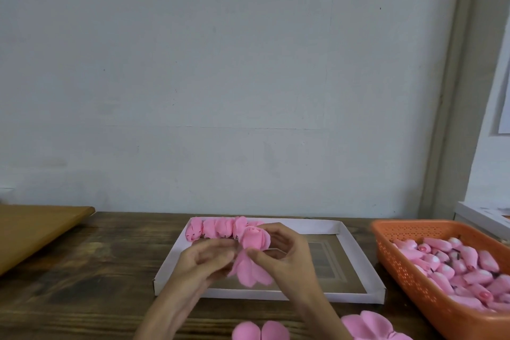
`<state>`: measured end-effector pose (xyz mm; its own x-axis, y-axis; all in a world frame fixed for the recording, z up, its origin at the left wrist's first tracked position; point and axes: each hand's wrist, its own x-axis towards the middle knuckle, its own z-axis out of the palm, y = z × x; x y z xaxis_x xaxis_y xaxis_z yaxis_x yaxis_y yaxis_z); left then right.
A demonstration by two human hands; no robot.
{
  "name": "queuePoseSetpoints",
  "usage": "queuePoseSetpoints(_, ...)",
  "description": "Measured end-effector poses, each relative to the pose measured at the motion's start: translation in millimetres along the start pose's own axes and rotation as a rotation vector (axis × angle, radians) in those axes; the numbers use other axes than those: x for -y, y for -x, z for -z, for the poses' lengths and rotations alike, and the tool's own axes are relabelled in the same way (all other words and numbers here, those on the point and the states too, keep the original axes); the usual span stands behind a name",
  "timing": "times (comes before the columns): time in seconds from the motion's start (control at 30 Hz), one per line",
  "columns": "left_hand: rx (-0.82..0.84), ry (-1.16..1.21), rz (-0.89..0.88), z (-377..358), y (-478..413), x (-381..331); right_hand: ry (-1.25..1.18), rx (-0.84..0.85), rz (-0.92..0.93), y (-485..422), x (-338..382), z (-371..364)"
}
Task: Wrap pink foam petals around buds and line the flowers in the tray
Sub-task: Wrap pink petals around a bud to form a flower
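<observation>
Where the white tray (pixel 248 294) sits on the table (pixel 110 257), a row of finished flowers (pixel 218 228) fills its far left corner. Above the tray the blurred left hand (pixel 204 259) curls toward a half-wrapped flower (pixel 252 240); its grip I cannot tell. The right hand (pixel 284 254) pinches that flower. Right of the tray, an orange basket (pixel 386 251) holds buds (pixel 463 265).
</observation>
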<state>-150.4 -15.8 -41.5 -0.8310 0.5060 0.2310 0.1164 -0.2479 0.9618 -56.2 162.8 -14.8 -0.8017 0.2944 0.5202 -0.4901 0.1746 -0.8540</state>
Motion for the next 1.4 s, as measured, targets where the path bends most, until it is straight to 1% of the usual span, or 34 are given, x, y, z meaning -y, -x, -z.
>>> queuePoseSetpoints(0.17, 0.077, -0.069, 0.047, -7.1, 1.5, 2.4, -0.003, -0.031, -0.010, -1.3, -2.2, 2.0)
queuePoseSetpoints(0.23, 0.099, -0.106, 0.010, -6.1, 2.1, 3.1, -0.014, -0.052, -0.014, -1.6, -2.7, 2.8)
queuePoseSetpoints(0.33, 0.099, -0.099, -0.020, -3.0, 2.7, 3.6, -0.028, -0.081, -0.013, -1.4, -2.5, 3.7)
queuePoseSetpoints(0.43, 0.015, -0.128, -0.054, -7.0, 1.3, 3.2, -0.016, -0.090, -0.006, -0.9, -1.5, 4.4)
queuePoseSetpoints(0.6, -0.086, -0.059, -0.069, -13.4, -0.7, 7.8, -0.018, -0.053, -0.012, 0.0, 0.0, 4.2)
queuePoseSetpoints(0.8, -0.356, -0.010, -0.125, -32.5, 0.0, 12.4, 0.022, 0.064, -0.004, 2.8, 3.7, -0.2)
queuePoseSetpoints(0.9, -0.419, -0.012, -0.187, -39.2, 2.6, 11.3, 0.082, 0.095, 0.012, 4.1, 4.1, -2.0)
queuePoseSetpoints(1.03, -0.414, -0.036, -0.237, -43.1, 4.3, 6.6, 0.119, 0.104, 0.038, 4.3, 7.1, -1.8)
queuePoseSetpoints(1.27, -0.331, -0.103, -0.358, -44.6, 8.2, -1.7, 0.143, 0.089, 0.054, 3.4, 7.7, -2.5)
queuePoseSetpoints(1.4, -0.350, -0.040, -0.328, -42.8, 8.6, -0.5, 0.127, 0.064, 0.032, 2.6, 5.6, -1.4)
